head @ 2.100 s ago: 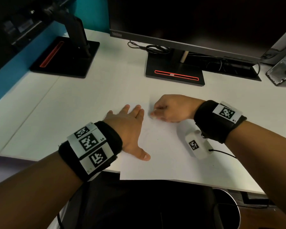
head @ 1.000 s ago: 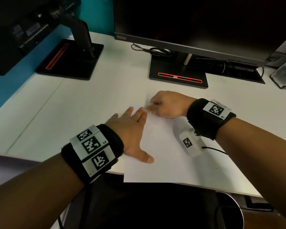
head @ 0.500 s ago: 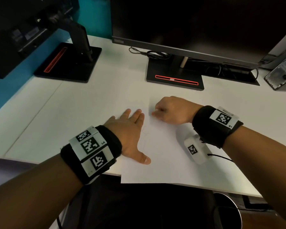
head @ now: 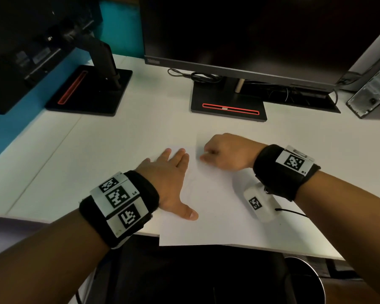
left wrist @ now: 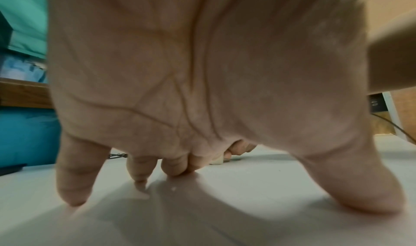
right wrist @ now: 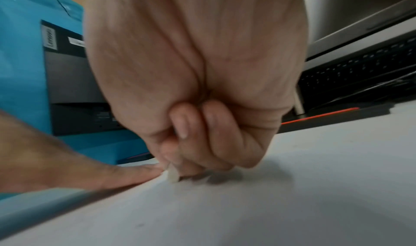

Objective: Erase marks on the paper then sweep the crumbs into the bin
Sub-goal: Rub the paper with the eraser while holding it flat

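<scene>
Left hand [left wrist: 202, 89] flat on paper [left wrist: 247, 205]

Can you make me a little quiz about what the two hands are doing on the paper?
1. True or false: the left hand lies flat on the paper.
2. What do the right hand fingers pinch? A) pencil B) eraser C) coin
3. Fill in: the round bin shows below the desk edge on the person's ____ side.

Key: 1 true. 2 B, a small white eraser touching the paper. 3 right.
</scene>
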A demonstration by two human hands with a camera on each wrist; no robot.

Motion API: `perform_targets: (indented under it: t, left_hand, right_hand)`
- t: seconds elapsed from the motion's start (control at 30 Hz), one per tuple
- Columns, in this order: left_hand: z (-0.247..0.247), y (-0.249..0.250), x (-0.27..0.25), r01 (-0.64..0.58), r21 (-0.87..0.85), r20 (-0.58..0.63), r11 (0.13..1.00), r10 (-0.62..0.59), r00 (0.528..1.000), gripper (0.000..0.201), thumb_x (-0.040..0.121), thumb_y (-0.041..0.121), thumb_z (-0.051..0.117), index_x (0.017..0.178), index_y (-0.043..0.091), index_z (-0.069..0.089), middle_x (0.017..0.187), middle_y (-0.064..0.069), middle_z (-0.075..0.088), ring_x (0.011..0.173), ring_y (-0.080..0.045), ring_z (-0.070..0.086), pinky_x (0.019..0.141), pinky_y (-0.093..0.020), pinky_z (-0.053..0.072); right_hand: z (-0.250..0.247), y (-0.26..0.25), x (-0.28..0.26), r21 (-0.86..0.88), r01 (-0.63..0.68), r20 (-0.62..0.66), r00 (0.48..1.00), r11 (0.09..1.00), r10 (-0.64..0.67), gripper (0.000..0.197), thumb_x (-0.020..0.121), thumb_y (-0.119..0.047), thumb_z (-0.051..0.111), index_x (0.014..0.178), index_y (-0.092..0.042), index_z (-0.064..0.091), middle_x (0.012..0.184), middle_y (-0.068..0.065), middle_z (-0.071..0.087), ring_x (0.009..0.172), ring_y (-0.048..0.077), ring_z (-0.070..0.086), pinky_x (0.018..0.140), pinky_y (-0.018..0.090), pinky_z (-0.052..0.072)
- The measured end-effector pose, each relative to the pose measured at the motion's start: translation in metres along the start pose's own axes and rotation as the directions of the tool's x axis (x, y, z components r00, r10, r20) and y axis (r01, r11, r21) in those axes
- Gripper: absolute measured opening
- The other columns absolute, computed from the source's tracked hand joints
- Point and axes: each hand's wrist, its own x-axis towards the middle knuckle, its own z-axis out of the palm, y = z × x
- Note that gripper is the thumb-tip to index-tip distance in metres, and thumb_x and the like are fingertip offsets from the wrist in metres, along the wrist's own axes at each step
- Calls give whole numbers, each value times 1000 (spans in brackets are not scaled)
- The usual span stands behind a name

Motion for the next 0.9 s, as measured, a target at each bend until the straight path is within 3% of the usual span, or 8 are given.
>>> perform_targets:
  t: [0.13, 0.23, 0.33, 0.43, 0.6, 0.73, 0.8, 0.9]
  left_hand:
    - [1, 0, 0, -2, 3, -7, 1000, 2, 1000, 142, 67, 88, 60, 156, 16, -24, 162, 4, -33, 153, -23, -20, 124, -53, 11]
    - [1, -2, -1, -9, -2, -22, 1000, 9, 1000, 142, 66, 89, 61, 157, 16, -21, 163, 5, -31, 153, -22, -19, 124, -52, 12]
    - [0, -8, -1, -29, 19, -31, 999, 29, 999, 147, 61, 91, 63, 157, 17, -20, 163, 6, -30, 153, -21, -19, 123, -51, 15]
    - [-1, -11, -1, -34, 50, -21, 998, 35, 999, 152, 58, 89, 68, 157, 18, -22, 163, 6, -30, 153, -20, -18, 123, -50, 15]
    - [-3, -5, 1, -17, 46, -20, 999, 18, 1000, 156, 54, 85, 74, 157, 16, -21, 164, 5, -29, 153, -22, -17, 123, -50, 13]
    - [-7, 3, 0, 9, 44, 5, 999, -10, 1000, 155, 57, 83, 75, 157, 14, -21, 164, 2, -29, 154, -25, -16, 123, -50, 14]
    - [-8, 4, -1, 20, 36, 14, 999, -20, 1000, 154, 58, 82, 75, 157, 13, -21, 163, 1, -30, 154, -26, -16, 123, -50, 13]
    - [-6, 6, 1, 25, 36, 11, 999, -25, 1000, 156, 55, 86, 73, 157, 13, -22, 164, 1, -30, 154, -26, -16, 123, -50, 12]
  right_hand:
    - [1, 16, -6, 50, -94, -30, 995, 994, 96, 46, 103, -39, 47, 64, -13, 52, 68, 4, 57, 66, 22, 52, 57, 30, 37]
    - [-2, 25, -15, 374, -219, -126, 951, 901, 283, 41, 101, -33, 52, 67, -12, 56, 63, 3, 58, 56, 19, 52, 53, 25, 40]
    - [1, 6, -44, 878, -159, -18, 932, 452, 362, 30, 101, -29, 58, 77, -12, 60, 66, 7, 63, 52, 19, 54, 48, 26, 45]
    - [15, -25, -82, 981, -194, 194, 953, -24, 231, 22, 99, -26, 61, 84, -10, 60, 79, 19, 71, 59, 25, 67, 54, 28, 56]
    - [65, -35, -125, 872, -383, 370, 923, -304, -103, 34, 97, -27, 60, 107, 5, 63, 121, 36, 66, 111, 45, 69, 88, 46, 61]
    - [67, 14, -128, 745, 69, 209, 921, -663, 330, 30, 99, -29, 53, 79, -8, 61, 134, 31, 61, 119, 41, 66, 98, 49, 54]
    - [60, 22, -132, 700, 332, 92, 836, -632, 541, 33, 101, -29, 52, 73, -14, 61, 130, 24, 62, 118, 35, 66, 99, 45, 54]
    - [63, -6, -141, 715, 313, 16, 887, -625, 462, 20, 93, -26, 57, 80, -12, 61, 127, 24, 65, 116, 38, 66, 97, 44, 53]
